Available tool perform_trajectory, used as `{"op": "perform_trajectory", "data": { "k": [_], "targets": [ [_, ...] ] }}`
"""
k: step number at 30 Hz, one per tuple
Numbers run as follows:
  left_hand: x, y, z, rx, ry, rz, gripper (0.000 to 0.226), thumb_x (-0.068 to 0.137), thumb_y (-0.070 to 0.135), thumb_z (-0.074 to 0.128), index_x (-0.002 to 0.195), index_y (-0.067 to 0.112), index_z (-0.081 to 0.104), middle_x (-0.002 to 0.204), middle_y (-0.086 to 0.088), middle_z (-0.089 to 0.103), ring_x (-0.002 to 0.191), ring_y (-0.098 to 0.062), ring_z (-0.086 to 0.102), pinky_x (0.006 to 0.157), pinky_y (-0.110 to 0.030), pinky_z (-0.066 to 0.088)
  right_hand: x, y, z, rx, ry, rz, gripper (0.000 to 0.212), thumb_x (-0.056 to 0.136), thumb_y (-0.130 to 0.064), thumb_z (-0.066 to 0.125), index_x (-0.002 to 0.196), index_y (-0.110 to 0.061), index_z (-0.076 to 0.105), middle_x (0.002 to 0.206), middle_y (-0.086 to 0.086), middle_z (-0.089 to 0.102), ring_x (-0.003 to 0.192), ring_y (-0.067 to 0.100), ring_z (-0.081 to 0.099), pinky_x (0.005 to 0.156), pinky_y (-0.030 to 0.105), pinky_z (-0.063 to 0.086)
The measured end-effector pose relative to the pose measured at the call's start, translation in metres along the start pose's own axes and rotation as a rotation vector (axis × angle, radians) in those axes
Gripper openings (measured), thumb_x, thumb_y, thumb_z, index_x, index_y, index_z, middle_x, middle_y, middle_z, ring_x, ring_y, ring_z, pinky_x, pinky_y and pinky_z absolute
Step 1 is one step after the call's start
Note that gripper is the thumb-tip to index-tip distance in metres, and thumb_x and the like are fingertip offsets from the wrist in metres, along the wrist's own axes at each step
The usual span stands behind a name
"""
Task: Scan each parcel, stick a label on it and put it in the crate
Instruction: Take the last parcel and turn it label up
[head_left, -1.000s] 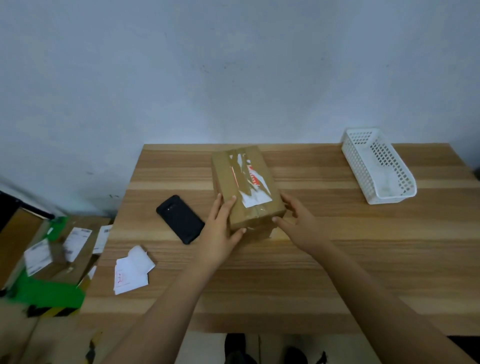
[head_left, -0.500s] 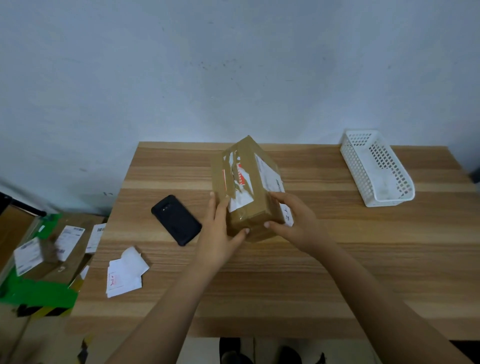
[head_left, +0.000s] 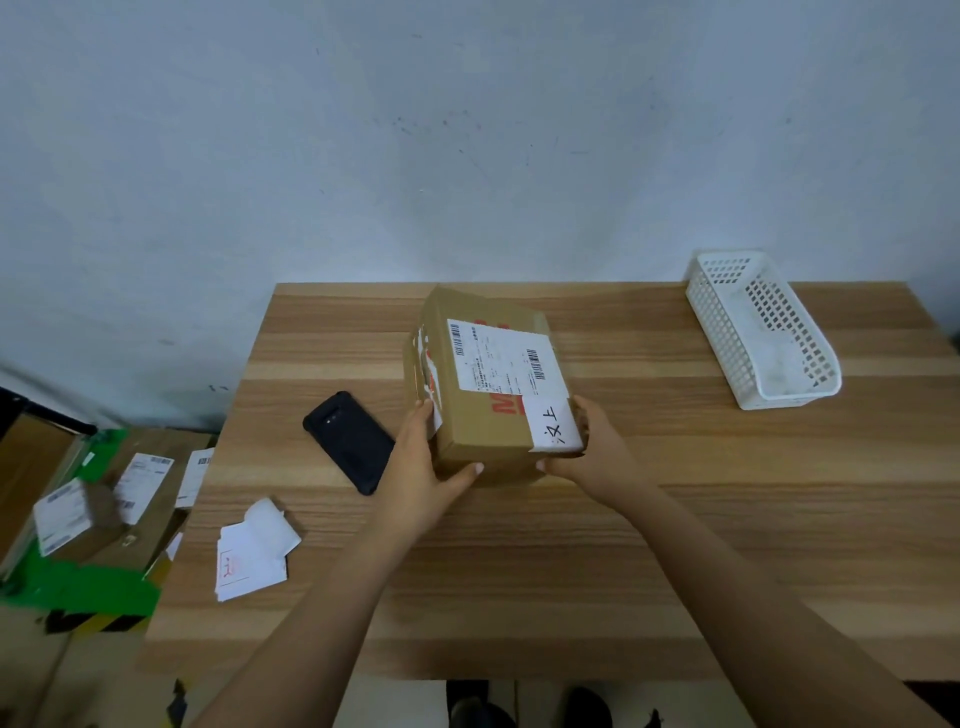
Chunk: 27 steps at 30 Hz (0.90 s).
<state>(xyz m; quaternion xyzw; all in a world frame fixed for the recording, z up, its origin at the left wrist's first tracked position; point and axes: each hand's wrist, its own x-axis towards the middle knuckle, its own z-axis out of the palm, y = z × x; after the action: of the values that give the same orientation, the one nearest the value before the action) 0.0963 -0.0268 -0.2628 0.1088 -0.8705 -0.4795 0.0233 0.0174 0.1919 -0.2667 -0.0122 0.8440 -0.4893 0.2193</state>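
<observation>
A brown cardboard parcel (head_left: 485, 426) lies on the wooden table (head_left: 571, 561) with its shipping label (head_left: 506, 356) facing up and a small white handwritten sticker (head_left: 553, 428) at its near right corner. My left hand (head_left: 423, 467) grips the parcel's near left side, thumb along the front edge. My right hand (head_left: 589, 447) grips the near right corner. A black phone (head_left: 349, 440) lies face down to the left of the parcel. A stack of white labels (head_left: 254, 551) sits near the table's left edge.
A white plastic basket (head_left: 761, 332) stands at the table's back right. On the floor to the left, a green crate (head_left: 78, 587) holds several labelled parcels (head_left: 67, 514). A pale wall runs behind the table.
Both hands have rolled the parcel over to the right, from its taped face to the face with the shipping label. It now lies flat on the table.
</observation>
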Motion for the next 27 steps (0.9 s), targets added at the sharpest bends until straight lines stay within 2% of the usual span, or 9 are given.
{"op": "perform_trajectory", "data": {
  "k": [2,6,12,15,17,19,23,25,27],
  "targets": [
    [-0.004,-0.004,0.004,-0.030,-0.030,-0.050,0.081,0.074,0.029,0.083,0.137,0.027,0.033,0.129,0.016,0.051,0.120,0.001,0.048,0.087,-0.005,0.040,-0.006,0.001,-0.002,-0.036,0.044,-0.034,0.101,0.068,-0.011,0.086,0.147,-0.020,0.025,0.128,-0.007,0.045,0.114,0.009,0.044,0.089,0.024,0.041],
    [-0.010,-0.015,0.022,-0.029,-0.092,-0.098,0.079,0.073,0.030,0.083,0.135,0.023,0.034,0.122,0.017,0.053,0.110,0.001,0.051,0.075,-0.001,0.040,-0.025,0.013,-0.006,-0.146,0.102,-0.062,0.103,0.066,-0.019,0.087,0.147,-0.023,0.024,0.143,-0.002,0.039,0.129,0.015,0.040,0.105,0.042,0.043],
    [-0.017,-0.020,0.042,-0.008,-0.116,-0.116,0.072,0.075,0.028,0.081,0.134,0.025,0.039,0.120,0.018,0.055,0.111,-0.003,0.053,0.074,-0.002,0.036,-0.041,0.025,-0.010,-0.164,0.155,-0.084,0.097,0.071,-0.013,0.084,0.148,-0.020,0.026,0.140,-0.002,0.038,0.119,0.007,0.043,0.094,0.026,0.046],
    [-0.014,-0.018,0.043,-0.002,-0.072,-0.084,0.075,0.072,0.026,0.083,0.133,0.031,0.039,0.126,0.013,0.055,0.116,-0.005,0.052,0.080,-0.005,0.037,-0.041,0.027,-0.017,-0.138,0.099,-0.109,0.097,0.071,-0.023,0.084,0.147,-0.027,0.024,0.138,-0.006,0.039,0.117,0.008,0.046,0.089,0.024,0.047],
    [-0.015,-0.011,0.039,0.023,-0.023,-0.046,0.081,0.071,0.024,0.084,0.133,0.037,0.033,0.133,0.012,0.048,0.124,-0.005,0.045,0.092,-0.009,0.036,-0.037,0.023,-0.028,-0.152,0.075,-0.148,0.093,0.071,-0.035,0.081,0.146,-0.030,0.025,0.139,-0.011,0.037,0.119,0.007,0.044,0.093,0.026,0.044],
    [-0.019,-0.001,0.035,0.166,0.049,0.046,0.089,0.073,0.027,0.083,0.143,0.032,0.028,0.145,0.009,0.037,0.134,-0.005,0.031,0.109,-0.023,0.030,-0.023,0.011,-0.040,-0.155,0.096,-0.201,0.081,0.076,-0.038,0.075,0.144,-0.029,0.032,0.138,-0.012,0.040,0.122,0.007,0.043,0.100,0.031,0.041],
    [-0.020,0.018,0.034,0.430,0.101,0.192,0.087,0.078,0.026,0.078,0.150,0.023,0.028,0.152,0.004,0.028,0.140,-0.011,0.023,0.112,-0.027,0.020,0.039,-0.023,-0.052,-0.324,0.069,-0.336,0.061,0.088,-0.036,0.063,0.142,-0.024,0.037,0.144,-0.002,0.039,0.132,0.019,0.040,0.098,0.030,0.043],
    [-0.019,0.021,0.034,0.444,0.119,0.166,0.083,0.079,0.026,0.077,0.148,0.019,0.032,0.150,0.001,0.033,0.138,-0.014,0.027,0.114,-0.030,0.024,0.075,-0.034,-0.051,-0.515,0.000,-0.342,0.064,0.095,-0.037,0.055,0.151,-0.022,0.027,0.159,0.001,0.018,0.145,0.023,0.019,0.116,0.041,0.026],
    [-0.020,0.020,0.033,0.434,0.164,0.111,0.080,0.080,0.028,0.077,0.146,0.013,0.035,0.147,-0.003,0.038,0.135,-0.016,0.032,0.112,-0.029,0.027,0.099,-0.037,-0.050,-0.711,-0.068,-0.297,0.064,0.099,-0.036,0.047,0.153,-0.017,0.020,0.162,0.005,0.006,0.149,0.025,0.003,0.120,0.040,0.006]
  ]
}}
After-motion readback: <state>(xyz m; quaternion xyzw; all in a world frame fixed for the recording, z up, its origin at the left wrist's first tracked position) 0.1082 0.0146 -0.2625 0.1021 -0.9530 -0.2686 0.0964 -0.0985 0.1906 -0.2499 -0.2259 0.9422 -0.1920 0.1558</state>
